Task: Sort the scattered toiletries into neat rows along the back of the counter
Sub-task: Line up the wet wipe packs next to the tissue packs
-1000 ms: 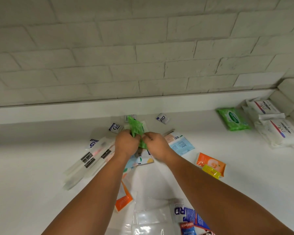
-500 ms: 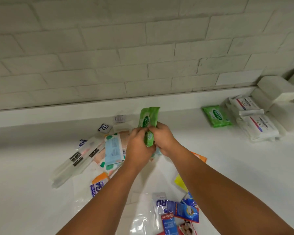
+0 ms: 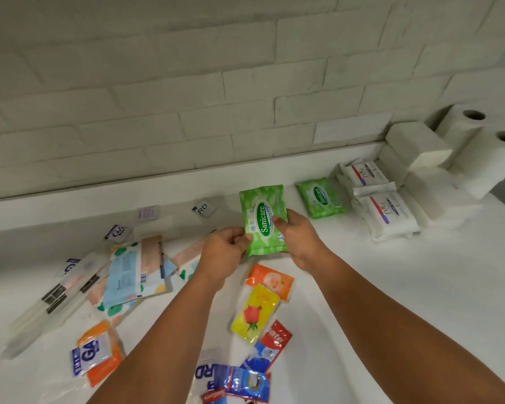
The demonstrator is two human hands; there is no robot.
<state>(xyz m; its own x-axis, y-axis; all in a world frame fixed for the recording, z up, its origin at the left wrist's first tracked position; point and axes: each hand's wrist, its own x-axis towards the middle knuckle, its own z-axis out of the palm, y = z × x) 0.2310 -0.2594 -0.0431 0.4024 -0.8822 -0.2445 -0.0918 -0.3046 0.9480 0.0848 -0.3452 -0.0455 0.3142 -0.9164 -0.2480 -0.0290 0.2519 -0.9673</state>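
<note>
The setting is a household bathroom or washroom counter. Evidence: a white, smooth counter [image 3: 391, 301] runs along a wall of white-painted brick-pattern tiles [image 3: 187, 83], with a low raised ledge [image 3: 99, 193] where the two meet. Toilet paper rolls [image 3: 478, 135] and stacked folded tissue packs [image 3: 414, 147] occupy the right back corner. Personal-care stock covers the surface: Sanicare wet-wipe packs [image 3: 321, 198], white Dove wipe packs [image 3: 382, 214], sachets [image 3: 255, 313], a Colgate toothpaste item [image 3: 213, 397] and cased toothbrushes [image 3: 50, 298]. All goods are retail-packaged consumer toiletries.
</note>
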